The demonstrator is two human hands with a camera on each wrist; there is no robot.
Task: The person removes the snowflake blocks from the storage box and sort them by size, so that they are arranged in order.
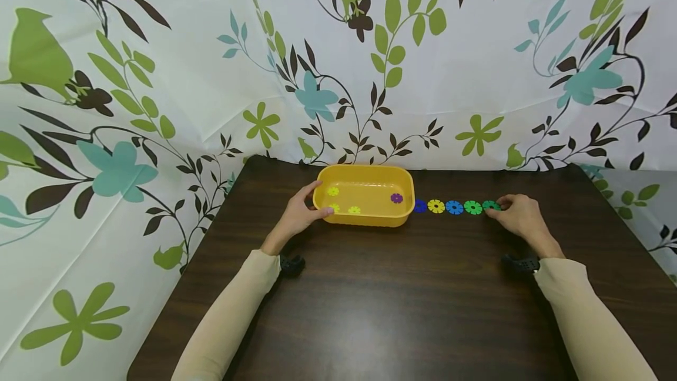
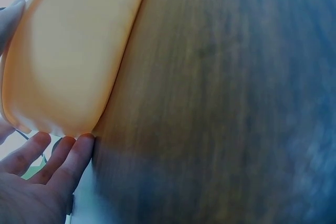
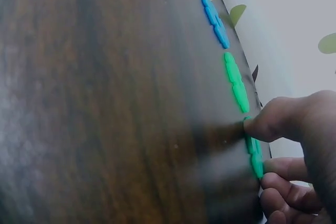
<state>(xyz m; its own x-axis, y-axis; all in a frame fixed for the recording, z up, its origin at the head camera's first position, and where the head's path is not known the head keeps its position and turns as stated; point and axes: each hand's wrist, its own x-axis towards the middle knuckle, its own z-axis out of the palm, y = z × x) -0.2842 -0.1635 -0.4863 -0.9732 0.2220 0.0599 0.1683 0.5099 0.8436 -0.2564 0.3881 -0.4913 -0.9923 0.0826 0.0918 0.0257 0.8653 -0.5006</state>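
Observation:
A yellow plastic tray (image 1: 365, 220) is at the middle back of the table. My left hand (image 1: 298, 214) grips its left end, thumb over the front rim; in the left wrist view the fingertips (image 2: 79, 148) press against the tray's end wall. Right of the tray, notched flower-shaped discs lie in a row: dark blue (image 1: 420, 206), yellow (image 1: 436, 206), blue (image 1: 454, 207) and light green (image 1: 473, 207). At the row's right end my right hand (image 1: 520, 216) pinches a dark green disc (image 3: 254, 150) between thumb and fingers, flat at table level.
Inside the tray are a purple disc (image 1: 396, 198) and several yellow-green discs (image 1: 333, 191). The dark wooden table (image 1: 391, 293) stretches toward me. A patterned cloth (image 1: 201, 75) hangs along its back and left sides.

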